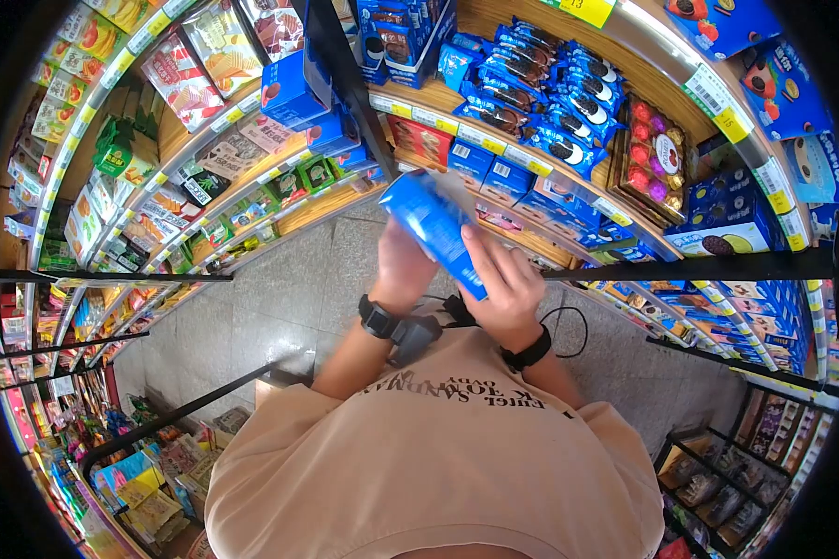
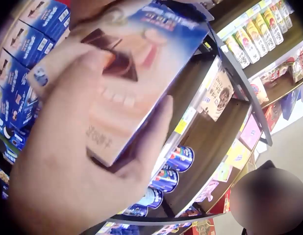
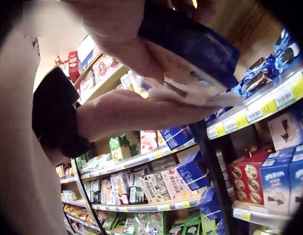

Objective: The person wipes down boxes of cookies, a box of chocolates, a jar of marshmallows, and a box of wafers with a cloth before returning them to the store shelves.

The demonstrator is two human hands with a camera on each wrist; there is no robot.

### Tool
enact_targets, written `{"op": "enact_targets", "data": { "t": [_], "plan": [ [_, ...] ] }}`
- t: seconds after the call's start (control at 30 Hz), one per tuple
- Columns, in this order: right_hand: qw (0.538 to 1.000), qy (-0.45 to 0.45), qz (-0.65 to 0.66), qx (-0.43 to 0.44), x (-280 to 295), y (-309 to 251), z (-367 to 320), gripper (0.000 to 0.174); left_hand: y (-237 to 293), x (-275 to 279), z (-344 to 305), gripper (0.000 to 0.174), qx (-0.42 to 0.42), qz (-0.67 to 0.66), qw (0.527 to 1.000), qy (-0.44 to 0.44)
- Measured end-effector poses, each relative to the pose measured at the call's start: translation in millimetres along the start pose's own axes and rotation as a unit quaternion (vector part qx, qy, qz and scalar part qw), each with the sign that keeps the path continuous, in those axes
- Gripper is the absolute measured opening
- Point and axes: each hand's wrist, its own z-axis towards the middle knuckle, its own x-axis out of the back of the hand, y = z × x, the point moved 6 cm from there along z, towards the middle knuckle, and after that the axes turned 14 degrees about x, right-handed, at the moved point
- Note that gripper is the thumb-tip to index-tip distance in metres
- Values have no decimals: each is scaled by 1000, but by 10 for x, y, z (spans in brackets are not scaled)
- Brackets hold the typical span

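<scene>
In the head view a blue and cream snack box (image 1: 429, 228), printed with dark chocolate pieces on its front, is held tilted between both hands in front of the chest. My left hand (image 1: 405, 261) grips its left side; in the left wrist view the thumb (image 2: 88, 73) lies across the printed front and a finger shows at the edge. My right hand (image 1: 503, 284) holds the box's lower right end, with fingers lying over the blue back. From the right wrist view the blue side and pale front of the box (image 3: 190, 49) show between the hands.
Shelves ahead hold blue-wrapped cookie packs (image 1: 541, 84), a tray of red and purple sweets (image 1: 653, 158) and similar blue boxes (image 1: 508, 177). Snack shelves line the left, with a blue box (image 1: 294, 88) near the corner post. A black-framed rack (image 1: 186, 405) stands at lower left.
</scene>
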Motion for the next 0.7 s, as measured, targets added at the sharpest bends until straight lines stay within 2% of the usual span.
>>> {"op": "enact_targets", "data": {
  "t": [0.03,0.07,0.2,0.3,0.43,0.47,0.6,0.7],
  "plan": [
    [1000,-9,-3,14,-19,-31,-5,51,-55,19,20,54,10,3,998,-59],
    [999,-37,11,3,-58,-70,-51,51,-122,10,20,64,43,-42,987,-147],
    [988,-74,135,-1,-47,-120,36,52,-155,-138,-81,62,86,-78,973,-201],
    [977,-41,205,-26,-126,-33,8,52,-136,-91,-90,56,85,-72,983,-148],
    [984,-49,170,-30,-143,4,7,53,-8,-111,-103,50,45,-73,989,-121],
    [985,-50,165,-32,-141,20,4,54,49,-113,-110,50,33,-52,987,-148],
    [987,-45,141,-60,-143,112,-44,55,245,-163,-156,56,-5,-16,999,-36],
    [990,-29,118,-73,-156,183,-74,54,277,-200,-182,56,-6,-26,998,-66]
  ]
}}
